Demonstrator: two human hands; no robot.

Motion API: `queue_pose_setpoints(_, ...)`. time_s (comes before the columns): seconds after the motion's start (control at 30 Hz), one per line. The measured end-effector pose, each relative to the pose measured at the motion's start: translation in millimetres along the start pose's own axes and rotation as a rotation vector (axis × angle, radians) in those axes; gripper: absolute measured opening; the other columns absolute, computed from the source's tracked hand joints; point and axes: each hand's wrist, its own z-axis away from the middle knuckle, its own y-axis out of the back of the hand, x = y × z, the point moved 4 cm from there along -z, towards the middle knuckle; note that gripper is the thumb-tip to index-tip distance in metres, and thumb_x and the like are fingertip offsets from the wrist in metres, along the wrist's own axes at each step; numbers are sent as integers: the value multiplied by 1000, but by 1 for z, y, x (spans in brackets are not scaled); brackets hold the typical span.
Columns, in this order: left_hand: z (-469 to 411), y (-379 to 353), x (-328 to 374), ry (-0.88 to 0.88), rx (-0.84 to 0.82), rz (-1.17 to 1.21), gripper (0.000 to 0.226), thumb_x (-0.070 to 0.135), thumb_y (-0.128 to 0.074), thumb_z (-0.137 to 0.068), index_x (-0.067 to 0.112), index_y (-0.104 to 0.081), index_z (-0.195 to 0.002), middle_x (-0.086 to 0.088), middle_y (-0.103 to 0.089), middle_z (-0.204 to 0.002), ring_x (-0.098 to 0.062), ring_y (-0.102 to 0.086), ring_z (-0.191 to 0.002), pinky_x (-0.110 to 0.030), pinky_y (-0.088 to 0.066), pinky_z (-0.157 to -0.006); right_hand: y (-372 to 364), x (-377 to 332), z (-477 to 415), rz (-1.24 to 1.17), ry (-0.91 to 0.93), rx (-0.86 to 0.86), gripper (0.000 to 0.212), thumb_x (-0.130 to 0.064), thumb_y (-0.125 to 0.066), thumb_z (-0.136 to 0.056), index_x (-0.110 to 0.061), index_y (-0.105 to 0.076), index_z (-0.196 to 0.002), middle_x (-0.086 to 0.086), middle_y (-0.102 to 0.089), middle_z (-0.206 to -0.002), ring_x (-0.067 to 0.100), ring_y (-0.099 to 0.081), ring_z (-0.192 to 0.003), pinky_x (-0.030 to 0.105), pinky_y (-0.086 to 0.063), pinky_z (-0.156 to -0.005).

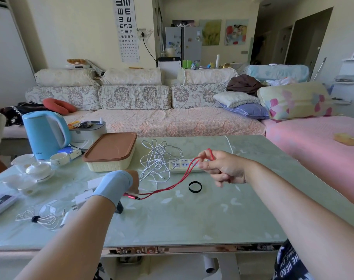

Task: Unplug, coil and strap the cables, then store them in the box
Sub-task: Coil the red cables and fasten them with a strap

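A red cable [172, 185] is stretched doubled between my two hands above the table. My right hand [222, 168] pinches its looped end over the white power strip [184, 165]. My left hand [131, 181], with a blue wrist band, holds the plug ends low near the table. A tangle of white cables [158, 158] lies beside the strip. A black strap ring [195, 186] lies on the table under the red cable. The cream box with a brown lid [111, 151] stands closed at the back left. A strapped white coil [39, 218] lies front left.
A blue kettle [45, 134] and white tea cups [36, 168] crowd the left side of the green table [192, 219]. White adapters and cards [85, 196] lie by my left wrist. A sofa runs behind the table.
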Motion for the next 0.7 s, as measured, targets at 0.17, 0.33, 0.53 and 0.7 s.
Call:
queue_pose_setpoints(0.17, 19, 37, 54, -507, 320, 1006, 51, -3, -42, -84, 21, -52, -128, -2, -58, -132, -16, -52, -125, -30, -37, -108, -24, -11, -6, 97, 59, -109, 23, -31, -44, -104, -17, -62, -102, -6, -22, -59, 5, -15, -38, 16, -9, -43)
queue_pose_setpoints(0.33, 58, 49, 99, -743, -95, 1571, 30, 30, -48, -98, 2, -58, -104, -16, -63, -81, -24, -64, -64, -33, -57, -74, -28, -20, -19, 75, 162, 128, 36, -34, -36, -107, -17, -46, -77, -8, -23, -50, 5, -16, -36, 16, -9, -43)
queue_pose_setpoints(0.53, 45, 41, 60, -529, -173, 1468, 34, 35, -38, -103, 18, -47, -75, 4, -19, -60, -12, -19, -46, -31, -54, -56, 18, -17, -21, -131, 231, 566, 35, -31, -36, -106, -19, -42, -74, -10, -28, -44, 7, -19, -33, 14, -12, -42)
queue_pose_setpoints(0.7, 56, 62, 44, -654, -259, 1918, 36, 34, -34, -103, 22, -42, -70, 7, -15, -58, -7, -11, -45, -17, -17, -36, 14, -8, -30, -83, 197, 581, 34, -31, -42, -105, -16, -49, -74, -5, -29, -52, 6, -21, -34, 15, -14, -43)
